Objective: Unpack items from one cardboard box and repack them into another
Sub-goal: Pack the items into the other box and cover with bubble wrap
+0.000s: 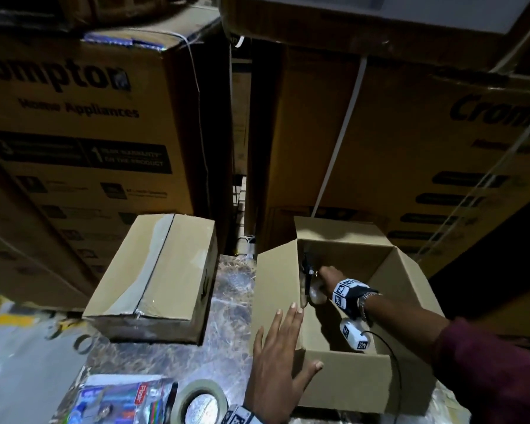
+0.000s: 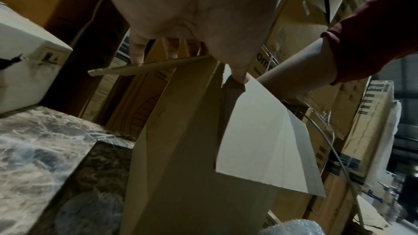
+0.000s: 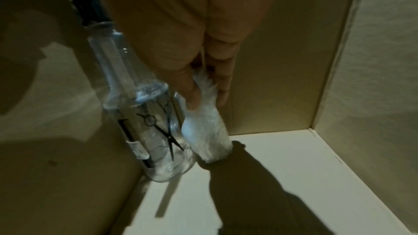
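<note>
An open cardboard box [image 1: 349, 381] stands on the right of the marble table. My right hand [image 1: 328, 275] reaches down inside it at the left wall. In the right wrist view the right hand [image 3: 204, 85] pinches a white fluffy item [image 3: 208, 137] whose lower end touches the box floor. Beside it, a clear spray bottle [image 3: 147, 113] with a black top and a scissors print stands in the box corner. My left hand [image 1: 276, 356] lies flat with straight fingers against the box's left flap. The left hand [image 2: 203, 24] rests on that flap's edge. A closed, taped cardboard box [image 1: 156, 276] sits on the left.
A roll of tape [image 1: 201, 403] and a colourful plastic packet [image 1: 117, 402] lie at the table's near edge. Tall stacks of large printed cartons [image 1: 74, 117] wall in the back. A strip of marble table [image 1: 227, 301] separates the two boxes.
</note>
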A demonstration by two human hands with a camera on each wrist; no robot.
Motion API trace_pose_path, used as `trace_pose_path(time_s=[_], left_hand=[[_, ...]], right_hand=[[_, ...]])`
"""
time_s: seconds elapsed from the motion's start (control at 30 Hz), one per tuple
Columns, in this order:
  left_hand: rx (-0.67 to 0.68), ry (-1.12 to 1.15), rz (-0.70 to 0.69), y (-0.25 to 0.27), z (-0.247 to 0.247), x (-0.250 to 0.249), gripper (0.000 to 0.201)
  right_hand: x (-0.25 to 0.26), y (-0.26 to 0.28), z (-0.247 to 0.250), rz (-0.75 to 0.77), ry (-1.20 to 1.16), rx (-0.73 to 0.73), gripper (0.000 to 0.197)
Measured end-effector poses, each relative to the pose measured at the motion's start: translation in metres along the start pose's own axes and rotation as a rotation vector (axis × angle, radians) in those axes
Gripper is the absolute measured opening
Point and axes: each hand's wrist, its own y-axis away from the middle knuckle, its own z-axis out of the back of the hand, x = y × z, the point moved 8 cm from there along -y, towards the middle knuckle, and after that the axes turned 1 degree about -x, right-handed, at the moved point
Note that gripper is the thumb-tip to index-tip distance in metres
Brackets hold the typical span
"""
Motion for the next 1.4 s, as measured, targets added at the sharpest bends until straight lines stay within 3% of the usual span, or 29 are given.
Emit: trace_pose_path(time_s=[0.33,0.57,0.73,0.8,0.9,1.03,1.23,1.4], left_hand=[[0.032,-0.056,-0.057,0.015,0.013,0.004,0.083],[-0.001,0.004,0.006,0.055,0.042,0.042,0.083],[-0.039,0.043,0.021,0.103,0.062,0.094,0.083],[-0.082,0.031,0.053,0.124,0.07,0.118,0.08],[-0.121,-0.013,0.159,0.151,0.081,0.153,0.078],[-0.13,-0.115,0.204,0.18,0.089,0.176,0.077],[-0.069,-0.379,0.204,0.215,0.092,0.176,0.09],[-0.007,-0.351,0.311,0.255,0.069,0.177,0.097]], right_hand=[[0.004,0.047,0.052,0.072,-0.063,-0.103,0.026],[0.028,0.174,0.137,0.255,0.015,-0.289,0.008],[0.076,0.255,0.152,0.362,0.002,-0.33,0.008],[0.112,0.284,0.136,0.433,-0.077,-0.338,0.008],[0.182,0.317,0.077,0.615,-0.188,-0.24,0.03],[0.255,0.306,-0.027,0.701,-0.005,-0.03,0.046],[0.279,0.234,-0.129,0.697,0.292,0.136,0.087],[0.292,0.198,-0.189,0.771,0.498,0.236,0.109]])
